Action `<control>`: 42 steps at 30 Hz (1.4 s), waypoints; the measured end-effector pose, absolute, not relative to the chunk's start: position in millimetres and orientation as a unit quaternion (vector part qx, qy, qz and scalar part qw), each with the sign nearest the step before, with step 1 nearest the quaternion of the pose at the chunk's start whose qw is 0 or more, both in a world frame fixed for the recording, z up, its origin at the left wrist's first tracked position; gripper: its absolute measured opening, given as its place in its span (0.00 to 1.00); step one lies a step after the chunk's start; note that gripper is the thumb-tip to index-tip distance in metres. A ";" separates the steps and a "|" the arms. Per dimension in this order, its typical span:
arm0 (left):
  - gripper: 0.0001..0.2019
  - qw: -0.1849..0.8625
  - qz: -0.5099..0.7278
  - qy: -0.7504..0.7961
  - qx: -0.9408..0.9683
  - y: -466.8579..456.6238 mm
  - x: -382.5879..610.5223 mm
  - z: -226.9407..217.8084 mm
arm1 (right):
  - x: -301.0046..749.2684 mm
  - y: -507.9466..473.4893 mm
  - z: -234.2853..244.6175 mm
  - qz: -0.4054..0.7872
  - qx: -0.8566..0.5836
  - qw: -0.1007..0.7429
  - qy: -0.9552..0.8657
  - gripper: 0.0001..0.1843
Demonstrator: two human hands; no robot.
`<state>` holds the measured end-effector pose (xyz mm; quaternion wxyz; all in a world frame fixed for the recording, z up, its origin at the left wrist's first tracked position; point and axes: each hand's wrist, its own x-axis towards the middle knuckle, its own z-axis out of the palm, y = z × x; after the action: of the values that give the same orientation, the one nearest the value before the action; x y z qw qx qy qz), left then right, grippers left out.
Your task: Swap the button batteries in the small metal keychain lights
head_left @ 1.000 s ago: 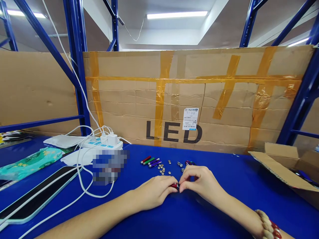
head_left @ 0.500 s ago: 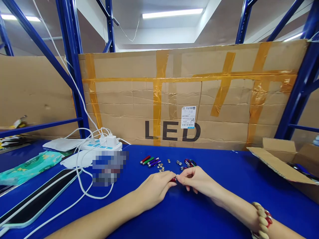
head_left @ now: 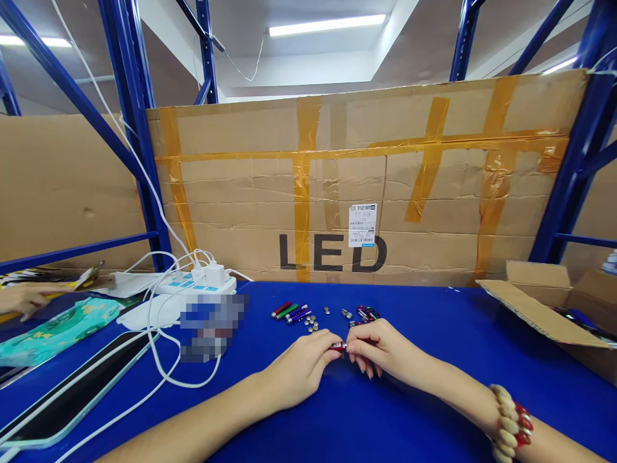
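My left hand (head_left: 308, 363) is closed round a small red metal tube (head_left: 338, 346) that looks like a mini flashlight; only its right end shows past the fingers. My right hand (head_left: 373, 347) pinches at that silvery end, its other fingers curled below. Behind my hands lie several finished-looking tubes (head_left: 290, 312) in red, green and purple. Beside them are several button cells (head_left: 312, 323). Small silvery caps (head_left: 346, 314) and a pile of coloured tubes (head_left: 367, 313) lie just behind my right hand, partly hidden by it.
At left, a white power strip (head_left: 180, 281) trails white cables over a dark tablet-like panel (head_left: 81, 392). A teal packet (head_left: 62, 331) lies near another person's hand (head_left: 24, 299). On the right stands an open cardboard box (head_left: 544, 315). A tall cardboard sheet (head_left: 241, 206) closes the back.
My right hand has shifted slightly right, so more of the red tube's end shows. Another person's hand has come in at the far left. The view has moved slightly.
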<state>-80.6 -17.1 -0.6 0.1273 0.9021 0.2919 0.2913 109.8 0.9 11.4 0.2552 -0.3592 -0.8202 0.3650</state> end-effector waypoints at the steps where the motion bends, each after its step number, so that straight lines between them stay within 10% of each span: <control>1: 0.10 0.124 0.304 0.293 0.898 -18.7 -79.4 -1.3 | 109.8 -1.6 13.6 0.340 -0.343 0.263 -0.835 0.19; 8: 0.11 0.046 0.376 0.284 0.881 -23.5 -76.4 -9.0 | 101.5 -18.0 22.6 0.183 -0.322 0.320 -0.872 0.25; 18: 0.14 -0.050 0.381 0.246 0.890 -16.4 -79.9 -5.0 | 92.8 -13.3 8.6 0.502 -0.368 0.312 -0.718 0.29; 30: 0.11 0.020 0.365 0.319 0.874 -14.2 -80.9 2.0 | 95.4 -8.7 17.2 0.502 -0.396 0.303 -0.707 0.32; 37: 0.08 0.138 0.399 0.442 0.791 1.3 -82.4 -4.4 | 119.3 8.9 29.2 0.194 -0.500 0.369 -0.759 0.25; 42: 0.10 0.233 0.436 0.465 0.734 8.4 -83.6 -5.7 | 140.6 21.0 30.7 -0.075 -0.584 0.249 -0.769 0.08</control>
<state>-83.6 8.4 -5.7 0.2333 0.7339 0.4653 0.4364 140.6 21.0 30.7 0.2486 -0.5839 -0.7692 -0.0751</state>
